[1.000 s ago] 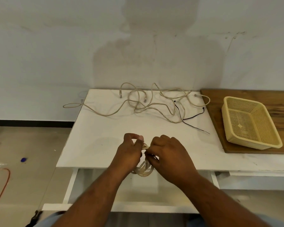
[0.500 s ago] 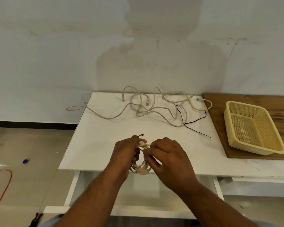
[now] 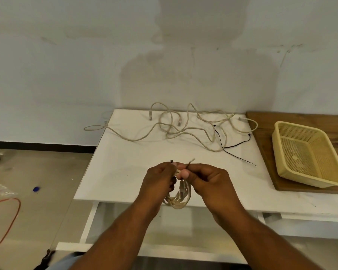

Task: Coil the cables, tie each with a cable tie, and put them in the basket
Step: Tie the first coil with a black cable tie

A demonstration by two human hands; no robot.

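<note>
Since half a second ago: tie ends drawn apart, head (image 3: 171, 161) now clear of left hand (image 3: 160, 179), tail (image 3: 190, 161) pinched by right hand (image 3: 209, 181); tie probably looped round the bundle, cinching likely next. Fingers of both hands closed on the tie, left also gripping coiled cable (image 3: 177, 199), beige, several tight loops, hanging over near edge of table (image 3: 125, 162). Far side: loose cables (image 3: 183, 129) uncoiled, spare black ties (image 3: 232, 146) beside; basket (image 3: 308, 152) right, empty.
</note>
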